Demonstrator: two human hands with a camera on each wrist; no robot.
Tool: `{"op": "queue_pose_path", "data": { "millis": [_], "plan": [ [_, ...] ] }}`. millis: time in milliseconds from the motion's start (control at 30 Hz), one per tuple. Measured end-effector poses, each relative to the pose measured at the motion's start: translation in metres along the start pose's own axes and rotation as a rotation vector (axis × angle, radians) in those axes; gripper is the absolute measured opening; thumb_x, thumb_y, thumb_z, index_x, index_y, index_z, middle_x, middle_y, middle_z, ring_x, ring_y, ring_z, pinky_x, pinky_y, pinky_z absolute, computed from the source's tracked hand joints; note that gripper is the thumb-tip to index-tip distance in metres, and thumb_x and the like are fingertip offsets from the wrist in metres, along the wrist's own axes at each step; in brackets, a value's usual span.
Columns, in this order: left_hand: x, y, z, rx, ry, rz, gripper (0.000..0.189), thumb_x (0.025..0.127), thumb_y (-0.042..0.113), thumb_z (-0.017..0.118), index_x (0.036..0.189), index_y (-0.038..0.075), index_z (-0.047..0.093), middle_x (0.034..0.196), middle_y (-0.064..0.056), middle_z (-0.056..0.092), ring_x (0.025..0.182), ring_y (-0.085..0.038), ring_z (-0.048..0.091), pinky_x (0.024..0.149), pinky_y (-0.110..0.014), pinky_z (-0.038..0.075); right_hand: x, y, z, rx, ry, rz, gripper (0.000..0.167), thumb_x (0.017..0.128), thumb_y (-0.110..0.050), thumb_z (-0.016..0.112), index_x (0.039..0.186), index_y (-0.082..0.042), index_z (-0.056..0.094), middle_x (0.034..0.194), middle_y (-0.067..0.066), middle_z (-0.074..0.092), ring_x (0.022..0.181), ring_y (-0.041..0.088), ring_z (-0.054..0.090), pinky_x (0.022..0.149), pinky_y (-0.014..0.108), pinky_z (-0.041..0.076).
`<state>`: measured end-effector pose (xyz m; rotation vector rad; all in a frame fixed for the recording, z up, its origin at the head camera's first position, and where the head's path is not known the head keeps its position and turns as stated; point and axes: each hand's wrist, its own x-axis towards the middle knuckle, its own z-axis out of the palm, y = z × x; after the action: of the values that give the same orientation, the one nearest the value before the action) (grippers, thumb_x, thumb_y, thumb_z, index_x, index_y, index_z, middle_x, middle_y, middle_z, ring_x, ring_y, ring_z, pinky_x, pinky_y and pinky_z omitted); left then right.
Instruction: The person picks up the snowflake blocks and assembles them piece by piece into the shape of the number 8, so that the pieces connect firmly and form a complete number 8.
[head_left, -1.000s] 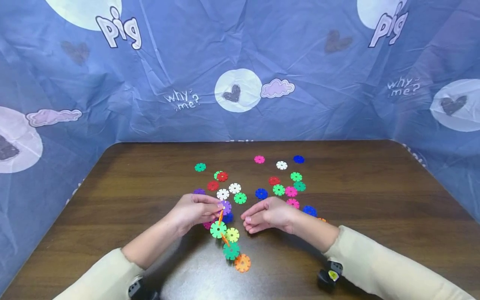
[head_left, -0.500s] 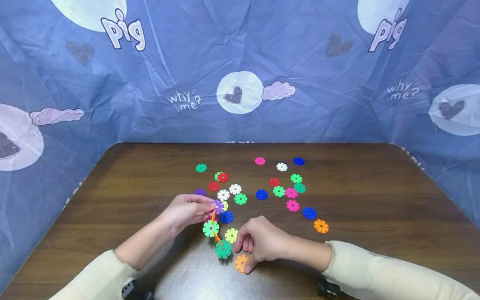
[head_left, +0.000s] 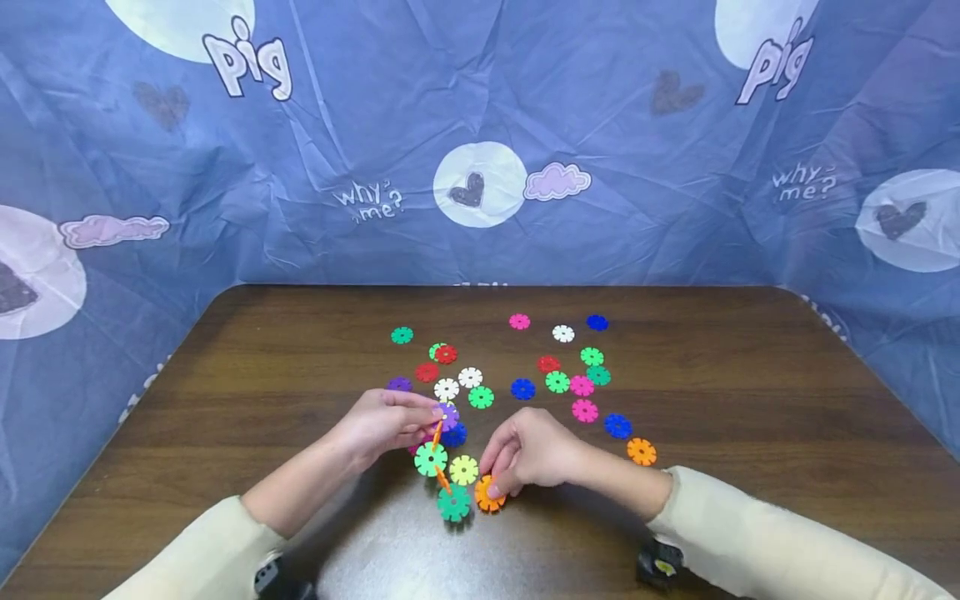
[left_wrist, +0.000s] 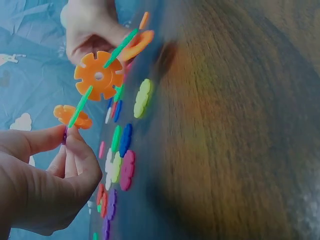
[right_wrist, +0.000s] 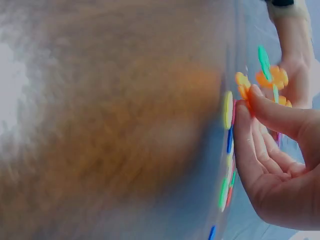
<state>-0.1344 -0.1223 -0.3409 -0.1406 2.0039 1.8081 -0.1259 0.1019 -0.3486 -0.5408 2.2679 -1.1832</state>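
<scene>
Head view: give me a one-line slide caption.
The left hand holds a chain of discs by its purple disc; the right hand pinches an orange disc nearby.

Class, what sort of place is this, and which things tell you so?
Probably an indoor play or craft corner: a brown wood-grain table, a printed blue cloth rising behind it, and colourful notched discs scattered on top.

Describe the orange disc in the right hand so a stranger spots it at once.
Start at the brown table, then find the right hand, beside the chain of discs. It pinches the orange disc, just right of the dark green disc at the chain's free end in the head view. The loose orange disc farther right lies flat; this one is held.
</scene>
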Motion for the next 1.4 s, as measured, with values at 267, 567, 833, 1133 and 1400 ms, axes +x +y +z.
{"op": "queue_pose_path", "data": {
  "millis": [267, 567, 833, 1133, 1400],
  "plan": [
    [0.003, 0.002, 0.009, 0.02, 0.0, 0.003, 0.034, 0.089, 0.009, 0.066, 0.116, -0.011, 0.062, 0.074, 0.005, 0.069, 0.069, -0.004, 0.063, 0.07, -0.017, 0.057, 0.014, 0.006, -0.025, 0.237, 0.198, -0.057, 0.02, 0.076, 0.002, 0.077, 0.092, 0.011, 0.071, 0.086, 0.024, 0.073, 0.067, 0.022, 0.073, 0.066, 0.04, 0.062],
    [0.004, 0.005, 0.018, 0.015, -0.004, 0.017, 0.033, 0.088, 0.01, 0.068, 0.115, -0.01, 0.064, 0.079, 0.002, 0.073, 0.07, -0.003, 0.065, 0.074, -0.02, 0.059, 0.016, 0.005, -0.03, 0.17, 0.342, -0.193, 0.019, 0.076, 0.0, 0.077, 0.092, 0.009, 0.072, 0.085, 0.025, 0.073, 0.072, 0.037, 0.072, 0.064, 0.043, 0.061],
    [0.009, 0.007, 0.022, 0.008, -0.01, 0.005, 0.031, 0.088, 0.009, 0.068, 0.113, -0.009, 0.065, 0.079, 0.001, 0.073, 0.07, -0.003, 0.065, 0.076, -0.022, 0.06, 0.017, 0.005, -0.028, 0.013, 0.424, -0.291, 0.013, 0.074, -0.006, 0.081, 0.085, 0.0, 0.076, 0.078, 0.016, 0.075, 0.061, 0.021, 0.071, 0.058, 0.026, 0.059],
    [0.011, 0.009, 0.035, 0.003, 0.067, 0.017, 0.028, 0.086, 0.005, 0.07, 0.109, -0.011, 0.067, 0.075, 0.0, 0.073, 0.064, -0.003, 0.063, 0.068, -0.019, 0.059, 0.016, 0.004, -0.027, -0.058, 0.486, -0.331, 0.01, 0.072, -0.008, 0.083, 0.079, -0.005, 0.077, 0.074, 0.01, 0.075, 0.059, 0.008, 0.067, 0.055, 0.018, 0.055],
    [0.013, 0.01, 0.04, -0.007, 0.06, -0.001, 0.026, 0.085, 0.007, 0.071, 0.107, -0.008, 0.069, 0.076, 0.0, 0.072, 0.067, -0.004, 0.063, 0.074, -0.023, 0.06, 0.014, 0.005, -0.033, -0.053, 0.488, -0.343, 0.011, 0.071, -0.009, 0.084, 0.079, -0.006, 0.077, 0.075, 0.011, 0.075, 0.063, 0.011, 0.07, 0.058, 0.02, 0.057]
  ]
}}
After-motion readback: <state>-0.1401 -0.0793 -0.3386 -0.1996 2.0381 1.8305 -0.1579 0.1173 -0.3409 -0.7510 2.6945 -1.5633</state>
